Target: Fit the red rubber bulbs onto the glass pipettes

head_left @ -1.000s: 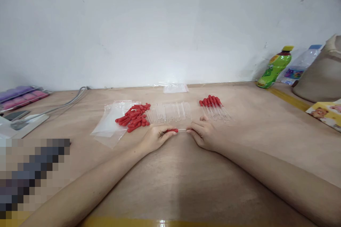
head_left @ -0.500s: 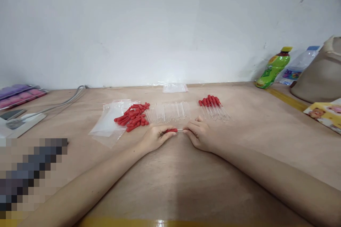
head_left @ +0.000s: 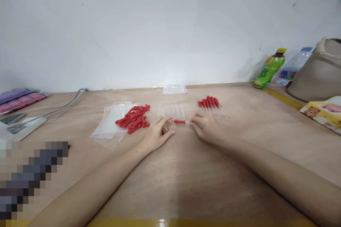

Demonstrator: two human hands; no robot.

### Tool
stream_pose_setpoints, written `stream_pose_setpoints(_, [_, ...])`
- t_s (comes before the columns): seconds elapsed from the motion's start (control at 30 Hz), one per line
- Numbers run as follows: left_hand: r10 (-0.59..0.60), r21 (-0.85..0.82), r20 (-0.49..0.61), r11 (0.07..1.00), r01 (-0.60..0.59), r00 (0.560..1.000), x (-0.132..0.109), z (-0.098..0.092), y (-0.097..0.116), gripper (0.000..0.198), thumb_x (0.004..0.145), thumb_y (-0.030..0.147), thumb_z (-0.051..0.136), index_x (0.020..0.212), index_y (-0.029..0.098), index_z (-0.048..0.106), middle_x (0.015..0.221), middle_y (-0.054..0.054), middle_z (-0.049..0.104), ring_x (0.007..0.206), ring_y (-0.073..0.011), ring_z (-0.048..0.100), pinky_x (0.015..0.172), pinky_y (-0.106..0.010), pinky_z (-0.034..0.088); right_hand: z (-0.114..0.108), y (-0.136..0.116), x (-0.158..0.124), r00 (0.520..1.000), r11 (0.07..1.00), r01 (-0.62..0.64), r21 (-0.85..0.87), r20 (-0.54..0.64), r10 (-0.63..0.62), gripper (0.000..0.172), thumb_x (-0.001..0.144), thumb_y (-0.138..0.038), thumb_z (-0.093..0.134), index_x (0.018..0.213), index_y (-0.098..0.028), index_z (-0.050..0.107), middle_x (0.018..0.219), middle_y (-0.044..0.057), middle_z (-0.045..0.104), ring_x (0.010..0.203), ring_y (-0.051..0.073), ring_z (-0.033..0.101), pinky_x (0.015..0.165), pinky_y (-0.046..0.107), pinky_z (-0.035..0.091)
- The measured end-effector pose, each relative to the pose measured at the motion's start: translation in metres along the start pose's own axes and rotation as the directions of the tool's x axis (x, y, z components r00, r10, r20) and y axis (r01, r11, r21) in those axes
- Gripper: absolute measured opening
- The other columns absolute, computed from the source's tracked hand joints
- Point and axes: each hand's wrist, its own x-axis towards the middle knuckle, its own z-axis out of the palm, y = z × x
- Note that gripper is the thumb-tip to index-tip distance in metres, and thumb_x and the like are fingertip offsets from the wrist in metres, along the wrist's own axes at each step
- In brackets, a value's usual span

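Observation:
Between my hands lies a dropper (head_left: 179, 122), a thin clear tube with a red rubber bulb on its left end. My right hand (head_left: 206, 126) pinches the tube end. My left hand (head_left: 159, 135) is apart from the bulb, its thumb and fingers spread with nothing between them. Loose red rubber bulbs (head_left: 134, 117) are heaped beyond my left wrist. A row of clear glass tubes (head_left: 170, 110) lies just past my fingers, partly hidden by them. Behind my right hand are several assembled droppers (head_left: 211, 103), side by side with red bulbs pointing away.
Clear zip bags (head_left: 108, 124) lie beside the bulb heap, and another bag (head_left: 174, 89) rests by the wall. A green bottle (head_left: 269, 69), a clear bottle (head_left: 294, 67) and a beige bag (head_left: 315, 72) stand at right. At left are a grey cable (head_left: 61, 108) and pink-purple packs (head_left: 21, 100).
My left hand has let go of the red bulb and opened. My right hand has moved slightly up and right with the dropper, whose bulb is now uncovered.

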Motion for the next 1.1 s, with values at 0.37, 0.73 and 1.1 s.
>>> stream_pose_setpoints(0.37, [-0.007,0.023,0.098,1.000,0.004,0.995,0.001,-0.001,0.002,0.018,0.078,0.024,0.054,0.091,0.014,0.061,0.077,-0.003,0.053,0.060,-0.0092,0.052,0.058,-0.023,0.046,-0.008,0.057,0.044,0.703,0.692,-0.691,-0.209,0.025,0.711,0.027,0.074,-0.032,0.043,0.060,-0.018,0.061,0.068,0.007,0.061,0.067,0.019,0.056,0.053,0.027,0.035])
stream_pose_setpoints(0.73, [0.007,0.024,0.101,1.000,-0.010,0.995,0.002,-0.001,0.002,0.018,0.080,0.026,0.052,0.089,0.014,0.062,0.077,-0.004,0.054,0.062,-0.0103,0.052,0.058,-0.024,0.045,0.002,0.046,0.039,0.779,0.738,-0.599,-0.311,-0.015,0.627,0.027,0.076,-0.031,0.042,0.069,-0.017,0.064,0.077,0.011,0.062,0.085,0.024,0.056,0.066,0.032,0.040])
stream_pose_setpoints(1.1, [0.021,0.057,0.110,0.998,-0.028,0.994,0.001,0.001,0.001,0.019,0.080,0.027,0.052,0.089,0.015,0.062,0.078,-0.004,0.054,0.062,-0.0105,0.052,0.060,-0.024,0.045,0.032,0.024,0.054,0.737,0.735,-0.611,-0.294,0.127,0.664,0.032,0.076,-0.035,0.043,0.083,-0.014,0.066,0.085,0.015,0.065,0.080,0.028,0.061,0.062,0.035,0.042])
